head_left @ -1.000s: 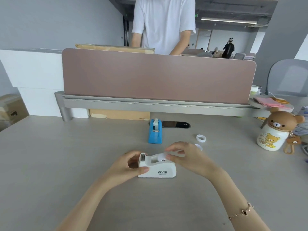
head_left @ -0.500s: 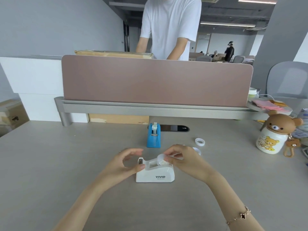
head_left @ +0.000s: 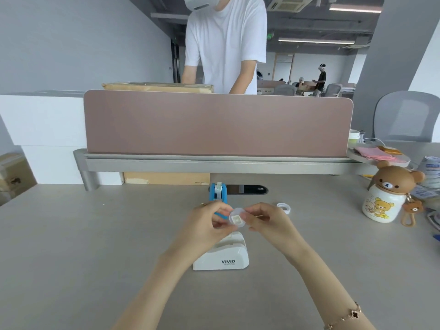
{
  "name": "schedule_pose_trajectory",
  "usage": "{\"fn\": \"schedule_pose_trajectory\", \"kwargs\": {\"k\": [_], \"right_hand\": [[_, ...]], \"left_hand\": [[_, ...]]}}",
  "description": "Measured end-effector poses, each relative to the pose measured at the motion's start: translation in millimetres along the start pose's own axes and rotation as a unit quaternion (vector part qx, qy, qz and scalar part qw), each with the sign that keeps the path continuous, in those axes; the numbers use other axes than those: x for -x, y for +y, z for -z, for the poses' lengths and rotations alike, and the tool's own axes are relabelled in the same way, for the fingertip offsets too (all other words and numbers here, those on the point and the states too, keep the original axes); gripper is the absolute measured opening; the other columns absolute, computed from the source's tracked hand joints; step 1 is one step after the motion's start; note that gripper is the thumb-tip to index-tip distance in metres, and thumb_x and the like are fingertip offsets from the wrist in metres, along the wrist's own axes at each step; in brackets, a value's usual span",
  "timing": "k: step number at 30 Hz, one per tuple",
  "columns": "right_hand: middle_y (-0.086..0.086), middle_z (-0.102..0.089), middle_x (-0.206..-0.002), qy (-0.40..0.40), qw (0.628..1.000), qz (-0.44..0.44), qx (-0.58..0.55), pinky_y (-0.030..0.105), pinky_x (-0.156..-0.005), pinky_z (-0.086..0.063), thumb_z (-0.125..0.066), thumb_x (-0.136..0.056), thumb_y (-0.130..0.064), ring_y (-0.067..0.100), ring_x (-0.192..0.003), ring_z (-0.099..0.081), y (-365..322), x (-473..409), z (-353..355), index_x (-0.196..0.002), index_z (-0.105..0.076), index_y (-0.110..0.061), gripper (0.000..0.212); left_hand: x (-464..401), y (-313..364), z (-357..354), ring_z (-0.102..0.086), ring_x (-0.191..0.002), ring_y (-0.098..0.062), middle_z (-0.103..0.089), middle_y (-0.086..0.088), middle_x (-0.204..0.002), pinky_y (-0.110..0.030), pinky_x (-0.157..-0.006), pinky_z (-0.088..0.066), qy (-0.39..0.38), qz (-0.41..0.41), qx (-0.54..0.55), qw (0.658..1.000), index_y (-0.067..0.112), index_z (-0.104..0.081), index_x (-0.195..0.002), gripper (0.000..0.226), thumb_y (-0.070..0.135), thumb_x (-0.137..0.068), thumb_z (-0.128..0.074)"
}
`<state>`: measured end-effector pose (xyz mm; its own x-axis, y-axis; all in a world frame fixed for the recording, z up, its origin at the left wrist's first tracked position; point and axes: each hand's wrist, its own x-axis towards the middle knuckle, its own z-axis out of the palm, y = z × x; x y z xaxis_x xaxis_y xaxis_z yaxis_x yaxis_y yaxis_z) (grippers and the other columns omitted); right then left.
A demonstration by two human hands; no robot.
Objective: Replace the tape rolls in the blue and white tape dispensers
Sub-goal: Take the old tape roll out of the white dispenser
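**Both hands lift a clear spool above the white dispenser**

The grey desk (head_left: 71, 246) fills the lower view, with a pink divider panel (head_left: 217, 125) across its far side; at 6 o'clock from the hands stands the white tape dispenser (head_left: 222, 257), a rounded block marked VIVID, its top cradle open; at 12 o'clock, partly hidden behind the fingers, stands the blue tape dispenser (head_left: 217, 192) with a pale roll seated in it; a bear-lidded jar (head_left: 383, 201) sits well apart at 3 o'clock; a loose white tape roll (head_left: 284, 207) lies flat just at 2 o'clock of the right hand (head_left: 269, 222); the small translucent spool (head_left: 237, 219), round with a whitish square core, is pinched between the left hand (head_left: 207, 225) and the right, fingertips of both closed on its edges, raised clear of the white dispenser.
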<state>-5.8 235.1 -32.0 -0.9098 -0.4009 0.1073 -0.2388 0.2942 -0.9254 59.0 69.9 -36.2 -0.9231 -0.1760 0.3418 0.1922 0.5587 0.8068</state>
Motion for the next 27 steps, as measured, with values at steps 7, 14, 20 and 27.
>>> {"fn": "schedule_pose_trajectory", "kwargs": {"k": [7,14,20,27], "right_hand": [[0.002,-0.074,-0.091,0.026,0.999,-0.016,-0.034,0.041,-0.09,-0.056,-0.068,-0.083,-0.032,0.018,-0.091,-0.07,-1,-1,-10,-0.092,-0.069,-0.015,0.019],[0.007,-0.075,-0.084,0.042,0.996,-0.036,-0.066,0.035,-0.083,-0.059,-0.072,-0.081,-0.027,0.014,-0.078,-0.069,3,-3,-12,-0.09,-0.071,-0.01,0.019],[0.004,-0.073,-0.078,0.043,0.995,-0.038,-0.08,0.024,-0.071,-0.057,-0.074,-0.081,-0.022,0.009,-0.071,-0.067,2,-1,-12,-0.09,-0.07,-0.006,0.02],[0.003,-0.073,-0.079,0.044,0.995,-0.039,-0.08,0.021,-0.068,-0.053,-0.076,-0.078,-0.024,0.011,-0.072,-0.065,2,0,-14,-0.087,-0.07,-0.009,0.018]], "left_hand": [[3,-1,-10,-0.067,-0.078,-0.001,-0.071,0.009,-0.082,-0.013,-0.072,-0.054,0.094,-0.002,0.006,0.996,0.015,-0.065,-0.086,0.027,0.023,-0.068,-0.084],[3,-9,-12,-0.067,-0.079,0.001,-0.073,0.007,-0.084,-0.01,-0.074,-0.053,0.075,-0.026,-0.01,0.997,0.018,-0.069,-0.091,0.023,0.021,-0.072,-0.081],[4,-15,-11,-0.066,-0.085,0.0,-0.072,0.008,-0.089,-0.022,-0.079,-0.055,0.056,-0.049,-0.071,0.995,0.022,-0.068,-0.092,0.02,0.026,-0.075,-0.078],[6,-16,-9,-0.065,-0.092,-0.009,-0.067,0.009,-0.101,-0.032,-0.08,-0.054,0.051,-0.085,-0.149,0.984,0.02,-0.068,-0.098,0.022,0.029,-0.079,-0.072]]}}
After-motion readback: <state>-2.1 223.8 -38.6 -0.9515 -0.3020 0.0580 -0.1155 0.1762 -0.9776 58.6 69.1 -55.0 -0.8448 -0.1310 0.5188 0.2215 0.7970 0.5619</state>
